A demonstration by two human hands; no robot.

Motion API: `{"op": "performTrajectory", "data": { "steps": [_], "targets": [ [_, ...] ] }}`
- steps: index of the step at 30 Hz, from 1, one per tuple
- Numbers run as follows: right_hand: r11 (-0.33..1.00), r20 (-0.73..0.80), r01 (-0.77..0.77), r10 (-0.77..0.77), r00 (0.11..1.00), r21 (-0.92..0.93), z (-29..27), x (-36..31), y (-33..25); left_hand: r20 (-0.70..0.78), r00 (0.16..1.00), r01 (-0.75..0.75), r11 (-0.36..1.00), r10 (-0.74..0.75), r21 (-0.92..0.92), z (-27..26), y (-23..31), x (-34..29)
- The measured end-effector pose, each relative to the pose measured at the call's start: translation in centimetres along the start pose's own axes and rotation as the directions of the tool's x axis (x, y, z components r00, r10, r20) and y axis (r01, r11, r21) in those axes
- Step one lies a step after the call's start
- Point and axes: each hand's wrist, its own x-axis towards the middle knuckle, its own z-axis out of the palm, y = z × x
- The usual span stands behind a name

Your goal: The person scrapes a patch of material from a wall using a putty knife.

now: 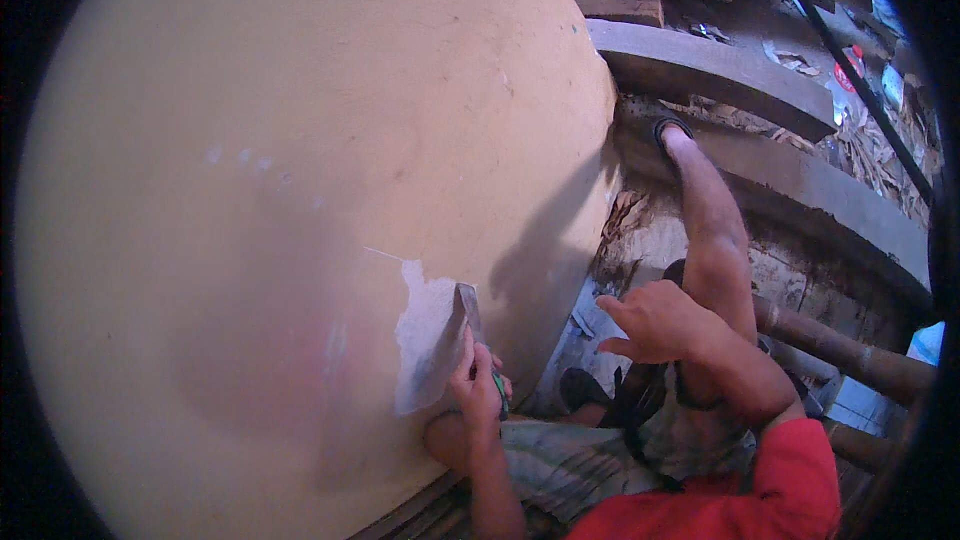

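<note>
My left hand (480,387) is closed round a scraper (467,307) with a flat metal blade and a bit of green on its handle. The blade points up along the right edge of a pale bare patch (425,330) on the cream-coloured wall (300,90). Whether the blade's edge touches the wall cannot be made out. Around the patch the paint has a ragged border, and a thin scratch runs off its upper left. My right hand (655,322) is held in the air over my legs, holding nothing, with some fingers stretched out and apart.
Thick grey beams (715,70) lie at the upper right, one under my sandalled foot (672,132). Rubbish and dry leaves (870,155) lie between them. Round brown poles (850,355) run at the right. A dark cable or rod (850,70) crosses the upper right.
</note>
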Motion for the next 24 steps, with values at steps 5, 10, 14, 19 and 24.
{"op": "performTrajectory", "data": {
  "steps": [5,10,14,19,24],
  "targets": [
    [1.000,-0.022,0.009,-0.009,1.000,0.008,0.6,0.1,-0.1,-0.004,1.000,0.004,1.000,-0.004,-0.003,-0.5,-0.5,0.3],
    [1.000,0.019,-0.010,0.010,1.000,-0.019,0.6,0.5,-0.1,0.047,0.999,-0.016,0.997,0.012,0.081,-1.6,-0.5,0.5],
    [1.000,-0.018,0.000,0.000,1.000,-0.009,1.8,1.0,0.4,0.013,0.999,0.050,0.999,-0.050,0.020,-1.8,0.2,-0.7],
    [0.999,0.095,-0.009,0.014,0.995,-0.051,1.4,1.0,-0.3,-0.025,0.988,0.154,0.988,-0.154,0.002,-2.0,1.1,-1.5],
    [1.000,0.025,-0.014,0.014,1.000,-0.005,1.4,1.1,-0.3,0.121,0.992,0.024,0.995,-0.036,0.098,1.9,1.3,3.0]
  ]
}}
